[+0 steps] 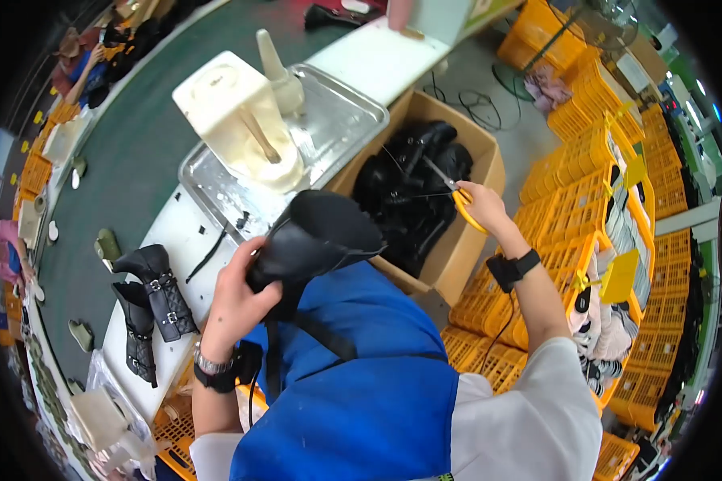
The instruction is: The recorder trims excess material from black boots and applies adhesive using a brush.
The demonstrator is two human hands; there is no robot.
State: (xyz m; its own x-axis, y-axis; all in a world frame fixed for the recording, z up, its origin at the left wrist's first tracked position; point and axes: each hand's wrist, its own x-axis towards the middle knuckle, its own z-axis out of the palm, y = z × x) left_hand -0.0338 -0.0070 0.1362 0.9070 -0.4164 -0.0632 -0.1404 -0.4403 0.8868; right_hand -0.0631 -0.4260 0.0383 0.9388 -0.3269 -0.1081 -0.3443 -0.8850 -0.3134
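Observation:
My left hand (pixel 237 301) grips a black boot (pixel 321 228) in front of the blue apron, its wide open top turned up and to the right. Fingers and thumb are closed on the boot, and part of them is hidden behind it. Off to the right, my right hand (pixel 485 207) holds a pair of scissors (pixel 464 210) by the yellow handles. Their metal blades point left over a cardboard box (pixel 477 260) full of black boots (pixel 413 172). The scissors and the held boot are apart.
A metal tray (pixel 341 100) carries a cream container (pixel 229 100) and a pale bottle (pixel 285 84). Two buckled black boots (pixel 164 297) stand on the white table edge (pixel 192 232), beside a green conveyor belt (pixel 136 152). Yellow crates (pixel 553 204) are stacked at the right.

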